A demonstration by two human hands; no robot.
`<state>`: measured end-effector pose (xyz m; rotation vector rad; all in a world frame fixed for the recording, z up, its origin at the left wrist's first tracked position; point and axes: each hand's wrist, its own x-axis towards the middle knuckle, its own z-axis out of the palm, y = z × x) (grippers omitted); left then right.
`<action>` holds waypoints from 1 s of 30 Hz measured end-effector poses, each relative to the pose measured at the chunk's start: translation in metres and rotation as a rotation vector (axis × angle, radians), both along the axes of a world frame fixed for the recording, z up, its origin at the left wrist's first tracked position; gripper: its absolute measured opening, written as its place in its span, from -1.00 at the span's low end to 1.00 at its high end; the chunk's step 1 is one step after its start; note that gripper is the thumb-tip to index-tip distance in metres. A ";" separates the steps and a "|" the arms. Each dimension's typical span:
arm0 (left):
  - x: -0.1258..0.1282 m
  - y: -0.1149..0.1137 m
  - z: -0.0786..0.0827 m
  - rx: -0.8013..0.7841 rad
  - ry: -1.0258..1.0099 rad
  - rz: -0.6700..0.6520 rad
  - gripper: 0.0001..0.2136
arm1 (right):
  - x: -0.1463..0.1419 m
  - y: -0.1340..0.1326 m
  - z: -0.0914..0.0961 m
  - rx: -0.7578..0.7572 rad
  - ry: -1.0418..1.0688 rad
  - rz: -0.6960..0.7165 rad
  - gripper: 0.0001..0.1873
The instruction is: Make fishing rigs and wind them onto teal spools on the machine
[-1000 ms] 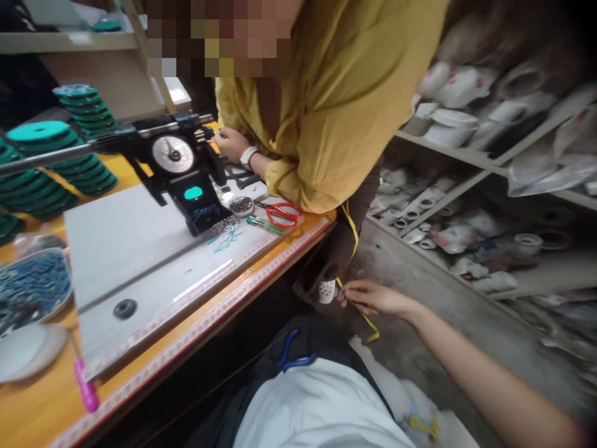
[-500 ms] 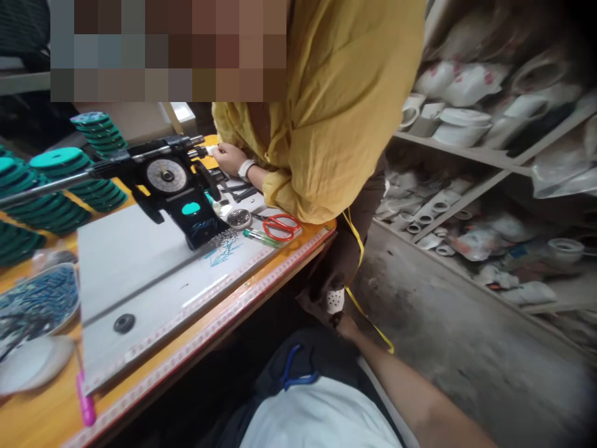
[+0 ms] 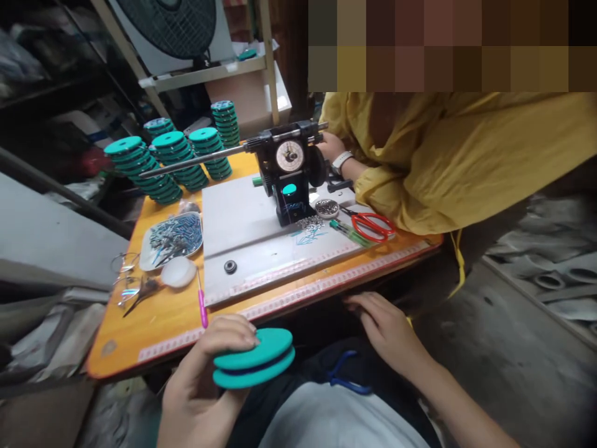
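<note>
My left hand [image 3: 200, 373] is closed on a round teal spool [image 3: 270, 350] with a dark groove around its middle, thumb below and fingers over the top. The spool is held in front of the table's near edge, above my lap. To the right, my right hand [image 3: 382, 326] hangs near the table edge with its fingers stretched out and nothing visible in them. Just beyond my left hand lies a thin tool with a pink handle [image 3: 202, 309]. Blue-handled pliers or snips [image 3: 347, 379] rest on my lap.
A black winding machine [image 3: 289, 168] with a dial and long rod stands on the white board [image 3: 233, 218]. A co-worker's hand [image 3: 332, 148] is at its far side. Teal spool stacks [image 3: 172, 155], red scissors [image 3: 375, 227], a dish of metal bits [image 3: 327, 208] and a tray [image 3: 148, 255] are around.
The view has swung left. My left hand has come into view holding the teal spool. My right hand has risen from low beside my leg to near the table edge.
</note>
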<state>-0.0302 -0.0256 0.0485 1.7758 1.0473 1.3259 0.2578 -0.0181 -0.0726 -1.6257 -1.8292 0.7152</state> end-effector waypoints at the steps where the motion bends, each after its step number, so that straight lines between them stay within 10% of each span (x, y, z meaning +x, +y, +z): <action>1: 0.001 -0.001 0.001 -0.008 -0.012 -0.001 -0.76 | -0.013 -0.003 0.025 0.029 0.079 0.107 -0.67; 6: -0.011 -0.007 0.002 -0.011 -0.070 0.013 -0.81 | -0.061 -0.014 0.084 -0.007 0.307 0.513 -0.71; 15: -0.058 -0.024 0.003 -0.004 -0.114 0.170 -0.72 | -0.034 0.001 -0.035 -0.187 -0.305 0.337 -0.65; 18: -0.064 -0.026 -0.001 0.015 -0.128 0.174 -0.70 | -0.046 -0.006 -0.013 -0.191 -0.310 0.418 -0.54; 22: -0.061 -0.027 -0.003 0.005 -0.091 0.180 -0.65 | -0.088 -0.013 0.062 -0.243 0.103 0.614 -0.31; 24: -0.062 -0.030 -0.001 -0.017 -0.098 0.217 -0.64 | -0.105 -0.010 0.085 -0.258 0.269 0.616 -0.57; 27: -0.071 -0.036 0.001 -0.023 -0.137 0.287 -0.65 | -0.106 0.002 0.081 -0.254 0.338 0.534 -0.59; 30: -0.087 -0.042 0.001 0.006 -0.160 0.355 -0.67 | -0.073 0.018 0.036 -0.304 0.245 0.402 -0.54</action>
